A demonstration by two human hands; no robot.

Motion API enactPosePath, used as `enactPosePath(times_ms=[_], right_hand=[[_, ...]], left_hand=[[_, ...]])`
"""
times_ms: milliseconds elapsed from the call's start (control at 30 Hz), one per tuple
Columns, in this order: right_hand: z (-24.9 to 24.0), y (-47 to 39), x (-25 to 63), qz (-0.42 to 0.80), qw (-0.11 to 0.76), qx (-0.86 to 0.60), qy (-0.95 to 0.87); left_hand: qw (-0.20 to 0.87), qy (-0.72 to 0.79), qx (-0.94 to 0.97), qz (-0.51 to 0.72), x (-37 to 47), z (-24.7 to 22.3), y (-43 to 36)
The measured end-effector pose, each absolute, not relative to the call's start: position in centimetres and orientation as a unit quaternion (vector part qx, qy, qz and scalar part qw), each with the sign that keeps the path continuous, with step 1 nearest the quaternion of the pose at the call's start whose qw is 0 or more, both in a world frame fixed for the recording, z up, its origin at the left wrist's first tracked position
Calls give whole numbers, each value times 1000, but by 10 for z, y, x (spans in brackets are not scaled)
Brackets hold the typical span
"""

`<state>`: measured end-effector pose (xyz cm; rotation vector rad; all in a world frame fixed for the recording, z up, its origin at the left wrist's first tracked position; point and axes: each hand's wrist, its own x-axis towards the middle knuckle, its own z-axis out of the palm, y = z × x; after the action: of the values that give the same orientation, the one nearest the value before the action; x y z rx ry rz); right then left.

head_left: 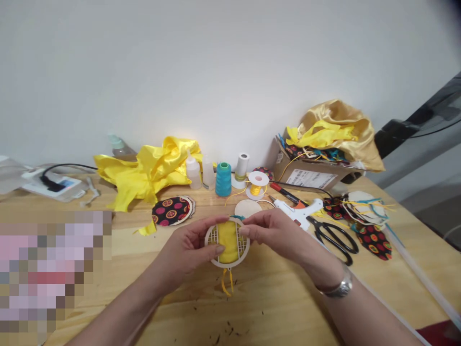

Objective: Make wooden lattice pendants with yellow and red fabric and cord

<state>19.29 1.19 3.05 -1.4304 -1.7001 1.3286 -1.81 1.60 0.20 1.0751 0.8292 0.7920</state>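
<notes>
A round wooden lattice frame with a padded yellow fabric middle is held up over the table at the centre. My left hand grips its left side, thumb on the front and fingers behind. At its upper right edge, my right hand pinches the rim between thumb and fingers. A yellow cord loop hangs from the bottom of the frame. A bit of teal cord shows at the top, near the right fingertips.
Behind the hands stand a teal thread cone, a yellow cord spool and glue bottles. Yellow satin and patterned discs lie left. A white glue gun, black scissors and a fabric-filled cardboard box are right.
</notes>
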Motion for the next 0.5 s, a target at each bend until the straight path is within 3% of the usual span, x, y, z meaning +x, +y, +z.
enactPosePath(times_ms=[133, 233, 333, 500], right_hand=[[53, 14, 231, 171, 205, -605, -750], [54, 19, 266, -20, 65, -561, -825], [42, 22, 290, -71, -67, -538, -837], [24, 23, 303, -63, -73, -497, -862]], left_hand=[[716, 381, 450, 374, -20, 6, 17], [723, 382, 419, 396, -22, 9, 18], [718, 385, 404, 416, -24, 9, 21], [703, 383, 403, 443, -27, 8, 23]])
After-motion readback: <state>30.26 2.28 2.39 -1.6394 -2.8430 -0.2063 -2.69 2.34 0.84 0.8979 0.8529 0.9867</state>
